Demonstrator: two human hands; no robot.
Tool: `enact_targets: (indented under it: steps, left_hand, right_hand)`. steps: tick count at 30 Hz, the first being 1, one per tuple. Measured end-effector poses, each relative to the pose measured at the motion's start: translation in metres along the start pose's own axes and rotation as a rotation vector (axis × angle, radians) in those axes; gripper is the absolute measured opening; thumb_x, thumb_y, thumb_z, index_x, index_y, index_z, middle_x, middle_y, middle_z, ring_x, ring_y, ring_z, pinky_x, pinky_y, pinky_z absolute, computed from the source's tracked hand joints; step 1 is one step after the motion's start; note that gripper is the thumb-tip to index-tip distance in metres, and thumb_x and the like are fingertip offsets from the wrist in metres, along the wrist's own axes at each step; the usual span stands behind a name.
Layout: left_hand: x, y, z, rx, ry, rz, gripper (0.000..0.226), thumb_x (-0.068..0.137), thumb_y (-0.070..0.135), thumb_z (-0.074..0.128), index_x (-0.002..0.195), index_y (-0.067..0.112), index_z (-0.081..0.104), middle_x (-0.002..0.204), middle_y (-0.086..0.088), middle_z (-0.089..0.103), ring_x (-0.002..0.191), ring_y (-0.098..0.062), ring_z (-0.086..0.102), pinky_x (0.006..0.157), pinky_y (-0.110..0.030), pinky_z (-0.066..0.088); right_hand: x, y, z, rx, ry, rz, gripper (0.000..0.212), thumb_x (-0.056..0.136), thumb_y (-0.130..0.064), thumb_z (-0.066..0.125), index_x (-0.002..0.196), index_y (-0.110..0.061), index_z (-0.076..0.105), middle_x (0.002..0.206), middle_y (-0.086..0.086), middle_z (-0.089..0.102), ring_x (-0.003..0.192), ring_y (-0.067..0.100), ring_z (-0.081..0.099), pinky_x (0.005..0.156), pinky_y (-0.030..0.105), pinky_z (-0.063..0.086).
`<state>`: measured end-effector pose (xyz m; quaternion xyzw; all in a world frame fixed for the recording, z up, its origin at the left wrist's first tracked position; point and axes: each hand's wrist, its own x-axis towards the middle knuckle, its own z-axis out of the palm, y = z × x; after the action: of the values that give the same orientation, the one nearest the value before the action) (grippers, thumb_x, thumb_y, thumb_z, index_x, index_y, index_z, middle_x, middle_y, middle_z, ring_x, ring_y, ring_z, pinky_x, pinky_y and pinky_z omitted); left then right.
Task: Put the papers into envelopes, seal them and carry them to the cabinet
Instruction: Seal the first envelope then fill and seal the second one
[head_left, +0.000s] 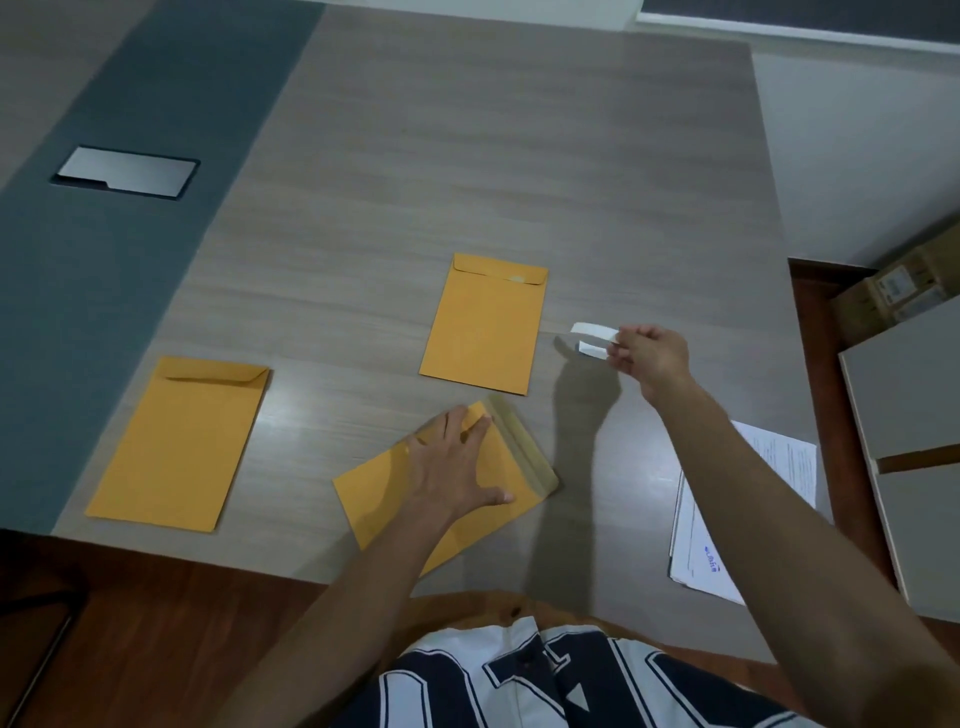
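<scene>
The left hand (457, 457) lies flat, fingers spread, pressing on a manila envelope (395, 493) angled on the wood-grain table (467, 156); its open flap (524, 447) shows a dull glue band. The right hand (649, 353) has its grip pinched on a curled white paper strip (592, 340), raised above the table. Two more flat, rectangular envelopes lie with flaps folded down: one far (483, 322), one left (179, 441). White printed papers (696, 545) sit at the right edge
</scene>
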<state>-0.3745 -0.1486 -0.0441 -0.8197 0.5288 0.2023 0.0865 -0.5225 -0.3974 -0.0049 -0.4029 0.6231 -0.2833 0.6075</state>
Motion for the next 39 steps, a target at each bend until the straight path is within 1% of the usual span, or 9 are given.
enact_targets:
  steps: [7, 10, 12, 15, 22, 26, 32, 36, 39]
  left_hand:
    - [0.002, 0.001, 0.0, 0.006, 0.003, -0.008, 0.113, 0.064, 0.09, 0.053, 0.154, 0.036, 0.011, 0.161, -0.002, 0.009, 0.147, -0.025, 0.012, 0.106, -0.057, 0.029]
    - [0.002, 0.001, 0.0, 0.004, -0.006, -0.011, 0.113, 0.064, 0.089, 0.054, 0.154, 0.036, 0.01, 0.161, -0.002, 0.008, 0.147, -0.025, 0.012, 0.106, -0.057, 0.029]
    - [0.001, 0.002, 0.0, 0.004, -0.005, -0.015, 0.114, 0.064, 0.089, 0.054, 0.155, 0.036, 0.01, 0.161, -0.002, 0.008, 0.147, -0.025, 0.012, 0.106, -0.057, 0.029]
    - [0.001, 0.002, 0.0, 0.008, 0.0, -0.016, 0.114, 0.065, 0.089, 0.054, 0.155, 0.036, 0.009, 0.161, -0.001, 0.007, 0.147, -0.024, 0.013, 0.106, -0.058, 0.029]
    - [0.0, 0.002, 0.0, 0.013, 0.004, -0.012, 0.114, 0.065, 0.089, 0.053, 0.155, 0.036, 0.009, 0.161, -0.002, 0.007, 0.147, -0.024, 0.013, 0.105, -0.058, 0.03]
    - [-0.001, 0.002, 0.0, 0.022, 0.004, -0.009, 0.114, 0.065, 0.09, 0.052, 0.155, 0.036, 0.009, 0.161, -0.002, 0.007, 0.147, -0.024, 0.013, 0.105, -0.057, 0.03]
    - [-0.001, 0.004, -0.002, 0.022, 0.014, -0.031, 0.114, 0.064, 0.092, 0.049, 0.155, 0.035, 0.009, 0.16, -0.003, 0.01, 0.146, -0.025, 0.015, 0.103, -0.056, 0.034]
    - [-0.003, 0.01, -0.001, 0.033, 0.022, -0.058, 0.106, 0.071, 0.089, 0.044, 0.155, 0.031, 0.013, 0.155, -0.008, 0.018, 0.14, -0.028, 0.023, 0.098, -0.051, 0.037]
    - [-0.007, 0.007, 0.002, 0.039, 0.034, -0.034, 0.092, 0.081, 0.077, 0.042, 0.155, 0.027, 0.017, 0.148, -0.011, 0.025, 0.133, -0.03, 0.027, 0.095, -0.049, 0.039]
  right_hand:
    - [0.052, -0.011, -0.006, -0.341, 0.146, -0.022, 0.013, 0.082, -0.005, 0.065, 0.071, -0.012, 0.064, 0.067, 0.008, 0.061, 0.051, 0.016, 0.059, 0.045, 0.023, 0.053]
    - [0.067, -0.004, -0.005, -0.507, 0.206, -0.057, 0.008, 0.078, -0.017, 0.064, 0.076, -0.013, 0.071, 0.075, 0.009, 0.071, 0.071, 0.026, 0.07, 0.075, 0.037, 0.06]
    - [0.066, -0.002, -0.003, -0.558, 0.217, -0.074, 0.012, 0.079, -0.019, 0.062, 0.08, -0.014, 0.073, 0.086, 0.01, 0.074, 0.086, 0.029, 0.07, 0.086, 0.037, 0.057]
    - [0.058, -0.005, 0.0, -0.606, 0.234, -0.08, 0.016, 0.083, -0.015, 0.06, 0.087, -0.012, 0.074, 0.093, 0.009, 0.073, 0.094, 0.026, 0.067, 0.083, 0.026, 0.049]
    - [0.057, -0.001, -0.006, -0.669, 0.243, -0.105, 0.018, 0.082, -0.023, 0.069, 0.097, -0.015, 0.075, 0.103, 0.006, 0.073, 0.104, 0.024, 0.065, 0.091, 0.025, 0.046]
    - [0.042, -0.002, -0.011, -0.602, 0.259, -0.155, 0.02, 0.08, -0.024, 0.072, 0.098, -0.016, 0.073, 0.102, 0.005, 0.073, 0.099, 0.02, 0.066, 0.084, 0.02, 0.042]
    - [-0.033, 0.044, 0.0, -0.618, 0.059, -0.44, 0.006, 0.08, -0.018, 0.068, 0.084, -0.015, 0.071, 0.079, -0.002, 0.069, 0.077, 0.016, 0.067, 0.077, 0.027, 0.051]
    - [-0.08, 0.1, 0.012, -0.921, -0.164, -0.419, 0.045, 0.07, -0.045, 0.076, 0.107, -0.022, 0.065, 0.1, -0.002, 0.062, 0.093, 0.015, 0.057, 0.081, 0.032, 0.052]
    - [-0.101, 0.119, 0.018, -1.039, -0.196, -0.421, 0.054, 0.067, -0.045, 0.08, 0.115, -0.028, 0.062, 0.108, 0.0, 0.057, 0.103, 0.019, 0.051, 0.087, 0.035, 0.05]
